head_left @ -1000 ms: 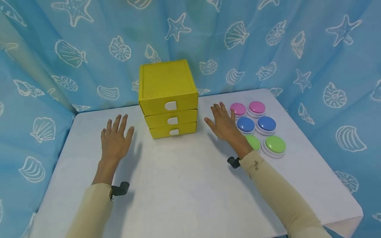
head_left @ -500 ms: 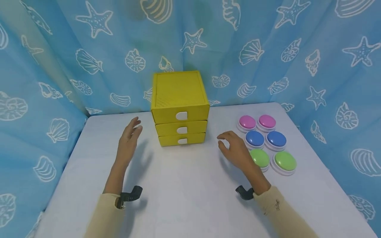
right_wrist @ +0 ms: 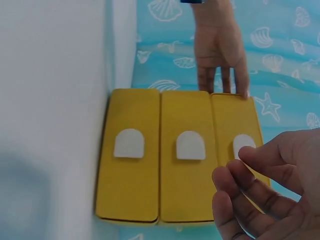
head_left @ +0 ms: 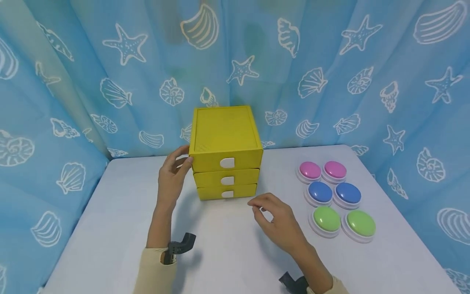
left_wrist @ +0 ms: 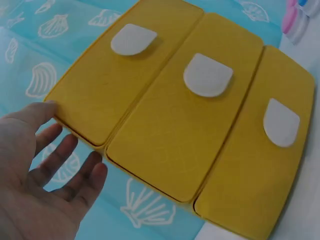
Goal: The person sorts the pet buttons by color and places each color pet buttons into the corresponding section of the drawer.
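- The yellow drawer box (head_left: pixel 227 132) stands upright at the back of the tabletop (head_left: pixel 139 212), near the sea-pattern curtain (head_left: pixel 161 36); its front faces the person, maybe so the white tabs (head_left: pixel 227 163) are easy to get at.
- The left hand (head_left: pixel 169 183) touches the box's left side, close to the top front corner; its fingers are apart and a bit bent, perhaps to help the box stay put.
- The right hand (head_left: pixel 280 226) is in the air in front of the box; its fingers bend in, with a narrow gap at the thumb; they hold nothing.
- All three drawers (head_left: pixel 205 162) look closed; I cannot tell what is inside.
- Pink buttons (head_left: pixel 310 170), blue buttons (head_left: pixel 320 192) and green buttons (head_left: pixel 327 219) sit in pairs to the right, apart from the box.
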### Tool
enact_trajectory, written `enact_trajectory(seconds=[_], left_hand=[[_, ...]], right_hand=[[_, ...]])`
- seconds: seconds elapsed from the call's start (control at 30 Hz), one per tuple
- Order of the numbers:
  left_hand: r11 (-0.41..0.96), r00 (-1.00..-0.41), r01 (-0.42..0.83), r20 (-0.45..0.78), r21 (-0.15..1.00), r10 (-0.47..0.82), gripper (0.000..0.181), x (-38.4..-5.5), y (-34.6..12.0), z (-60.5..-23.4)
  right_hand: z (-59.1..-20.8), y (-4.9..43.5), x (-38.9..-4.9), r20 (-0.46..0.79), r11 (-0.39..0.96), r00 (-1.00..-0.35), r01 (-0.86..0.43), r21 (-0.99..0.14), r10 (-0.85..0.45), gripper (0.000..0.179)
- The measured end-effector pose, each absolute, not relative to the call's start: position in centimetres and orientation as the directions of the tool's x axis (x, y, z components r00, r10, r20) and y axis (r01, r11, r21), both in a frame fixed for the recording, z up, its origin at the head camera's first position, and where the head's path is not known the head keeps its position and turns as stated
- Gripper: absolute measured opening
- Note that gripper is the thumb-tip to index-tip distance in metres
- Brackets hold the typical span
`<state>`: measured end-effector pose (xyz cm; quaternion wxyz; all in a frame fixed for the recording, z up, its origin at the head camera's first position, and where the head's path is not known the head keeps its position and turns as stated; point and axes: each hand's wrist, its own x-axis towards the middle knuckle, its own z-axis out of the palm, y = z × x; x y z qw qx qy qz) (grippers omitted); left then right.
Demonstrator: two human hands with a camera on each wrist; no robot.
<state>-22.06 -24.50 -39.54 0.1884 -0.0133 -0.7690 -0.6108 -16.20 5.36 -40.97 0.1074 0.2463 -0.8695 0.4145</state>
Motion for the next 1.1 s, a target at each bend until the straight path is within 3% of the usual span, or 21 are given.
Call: enact_trajectory(seconds=[0.43, 0.73, 1.1], left_hand=[[0.223, -0.939, 0.226, 0.273, 0.948, -0.211, 0.045, -22.3, -25.0, -39.2], [0.231, -0.943, 0.179, 0.234, 0.956, -0.238, 0.043, -21.6, -25.1, -39.0], [0.191, -0.941, 0.192, 0.236, 0.963, -0.241, 0.039, -22.2, -25.0, -39.0]], right_hand=[[-39.9, 1.7, -19.3, 0.482, 0.469, -0.856, -0.51, -0.722, -0.189, 0.021], [-40.0, -0.7, -22.1, 0.515, 0.366, -0.842, -0.536, -0.761, -0.163, 0.026], [-40.3, -2.2, -24.1, 0.534, 0.292, -0.841, -0.535, -0.792, -0.092, 0.014]])
